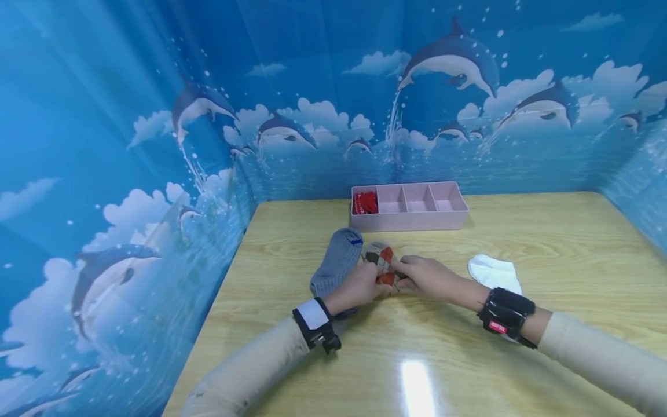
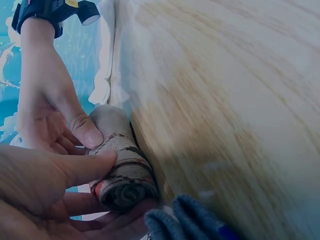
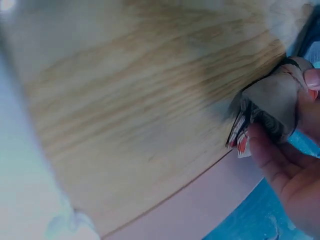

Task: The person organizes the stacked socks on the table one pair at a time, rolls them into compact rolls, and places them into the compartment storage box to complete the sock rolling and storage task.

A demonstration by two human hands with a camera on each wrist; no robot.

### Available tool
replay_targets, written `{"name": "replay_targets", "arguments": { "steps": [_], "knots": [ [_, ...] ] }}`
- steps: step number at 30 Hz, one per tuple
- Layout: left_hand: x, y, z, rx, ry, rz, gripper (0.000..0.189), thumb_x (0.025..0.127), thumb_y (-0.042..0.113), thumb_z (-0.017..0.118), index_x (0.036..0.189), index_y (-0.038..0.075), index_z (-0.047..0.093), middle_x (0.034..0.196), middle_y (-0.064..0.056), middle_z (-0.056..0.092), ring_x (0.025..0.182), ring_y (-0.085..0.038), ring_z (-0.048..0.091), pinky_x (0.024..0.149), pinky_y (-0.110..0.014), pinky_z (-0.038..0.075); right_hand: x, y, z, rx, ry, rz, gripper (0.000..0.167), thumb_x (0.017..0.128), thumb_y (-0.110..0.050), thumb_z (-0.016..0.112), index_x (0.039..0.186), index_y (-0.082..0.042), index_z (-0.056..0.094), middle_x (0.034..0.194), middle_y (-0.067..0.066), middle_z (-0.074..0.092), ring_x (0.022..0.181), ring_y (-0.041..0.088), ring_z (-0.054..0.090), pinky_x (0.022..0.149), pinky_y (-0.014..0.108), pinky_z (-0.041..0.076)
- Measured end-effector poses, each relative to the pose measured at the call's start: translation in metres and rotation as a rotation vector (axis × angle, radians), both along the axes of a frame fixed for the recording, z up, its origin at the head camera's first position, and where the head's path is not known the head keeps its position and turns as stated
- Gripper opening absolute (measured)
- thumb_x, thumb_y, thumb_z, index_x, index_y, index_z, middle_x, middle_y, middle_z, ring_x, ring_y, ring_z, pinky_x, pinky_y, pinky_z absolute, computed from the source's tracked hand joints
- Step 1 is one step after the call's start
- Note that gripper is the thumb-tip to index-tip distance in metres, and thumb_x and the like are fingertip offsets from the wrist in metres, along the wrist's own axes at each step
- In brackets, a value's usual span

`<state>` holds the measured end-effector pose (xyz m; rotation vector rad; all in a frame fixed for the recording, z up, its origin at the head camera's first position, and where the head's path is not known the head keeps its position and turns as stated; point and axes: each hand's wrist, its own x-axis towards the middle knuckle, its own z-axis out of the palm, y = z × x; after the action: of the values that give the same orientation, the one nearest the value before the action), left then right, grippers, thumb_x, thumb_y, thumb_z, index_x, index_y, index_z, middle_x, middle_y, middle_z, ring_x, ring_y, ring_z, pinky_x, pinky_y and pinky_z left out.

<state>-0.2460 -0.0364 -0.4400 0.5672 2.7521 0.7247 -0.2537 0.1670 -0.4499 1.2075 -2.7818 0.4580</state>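
Note:
A patterned sock pair (image 1: pixel 386 256) in beige, orange and dark green is between my two hands, partly covered by them. The left wrist view shows it as a tight roll (image 2: pixel 129 167), with a spiral at the near end. My left hand (image 1: pixel 361 286) grips that end, thumb on top and fingers beneath. From the other side my right hand (image 1: pixel 428 278) pinches the roll, its thumb laid along the fabric. In the right wrist view, a fingertip of the right hand (image 3: pixel 292 182) touches the folded opening of the roll.
Grey socks (image 1: pixel 337 260) lie beside my left hand, partly under the forearm. White socks (image 1: pixel 494 272) lie under the right wrist. At the table's back edge stands a pink divided box (image 1: pixel 411 222) with red socks (image 1: pixel 365 202) in its leftmost compartment. A dolphin-print curtain (image 1: pixel 323 156) hangs behind.

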Motion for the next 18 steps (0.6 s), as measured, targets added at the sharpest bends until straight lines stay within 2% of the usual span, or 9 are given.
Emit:
{"name": "replay_targets", "arguments": {
  "steps": [5, 7, 10, 13, 18],
  "knots": [
    [-0.0013, 0.0003, 0.0003, 0.008, -0.007, -0.012, 0.022, 0.095, 0.026, 0.072, 0.084, 0.008, 0.067, 0.063, 0.005, 0.047, 0.051, -0.006, 0.042, 0.045, -0.019, 0.030, 0.0054, 0.0043, -0.0012, 0.052, 0.076, 0.017, 0.060, 0.075, -0.026, 0.090, 0.127, -0.011, 0.065, 0.110, 0.007, 0.067, 0.091, 0.017, 0.059, 0.072, 0.033, 0.054],
    [-0.0018, 0.0011, 0.0003, 0.023, -0.009, -0.010, 0.018, 0.096, 0.024, 0.072, 0.095, 0.007, 0.068, 0.071, 0.005, 0.052, 0.056, -0.007, 0.046, 0.048, -0.019, 0.034, 0.0059, 0.0055, -0.0020, 0.059, 0.109, 0.026, 0.056, 0.074, -0.021, 0.090, 0.124, -0.011, 0.065, 0.111, 0.008, 0.068, 0.094, 0.019, 0.060, 0.074, 0.035, 0.055],
    [-0.0023, 0.0013, 0.0003, 0.054, -0.017, 0.006, 0.022, 0.095, 0.022, 0.072, 0.109, 0.007, 0.064, 0.082, 0.002, 0.059, 0.064, -0.008, 0.051, 0.052, -0.020, 0.039, 0.0047, 0.0058, -0.0024, 0.042, 0.129, 0.028, 0.046, 0.077, -0.016, 0.087, 0.118, -0.012, 0.068, 0.107, 0.007, 0.070, 0.092, 0.019, 0.062, 0.073, 0.034, 0.055],
    [-0.0039, 0.0006, -0.0007, 0.076, -0.010, 0.004, 0.022, 0.095, 0.020, 0.071, 0.112, 0.008, 0.062, 0.089, 0.001, 0.064, 0.069, -0.007, 0.053, 0.056, -0.019, 0.042, 0.0036, 0.0048, -0.0001, 0.026, 0.094, 0.018, 0.038, 0.081, -0.018, 0.085, 0.115, -0.012, 0.070, 0.101, 0.005, 0.070, 0.089, 0.017, 0.063, 0.071, 0.033, 0.054],
    [-0.0078, -0.0002, -0.0003, 0.076, 0.005, -0.020, 0.015, 0.096, 0.019, 0.069, 0.105, 0.008, 0.067, 0.085, 0.002, 0.065, 0.068, -0.007, 0.052, 0.056, -0.018, 0.041, 0.0003, 0.0016, 0.0040, -0.030, -0.048, -0.022, 0.031, 0.085, -0.019, 0.081, 0.113, -0.007, 0.073, 0.104, 0.007, 0.073, 0.095, 0.023, 0.069, 0.078, 0.038, 0.058]
  ]
}}
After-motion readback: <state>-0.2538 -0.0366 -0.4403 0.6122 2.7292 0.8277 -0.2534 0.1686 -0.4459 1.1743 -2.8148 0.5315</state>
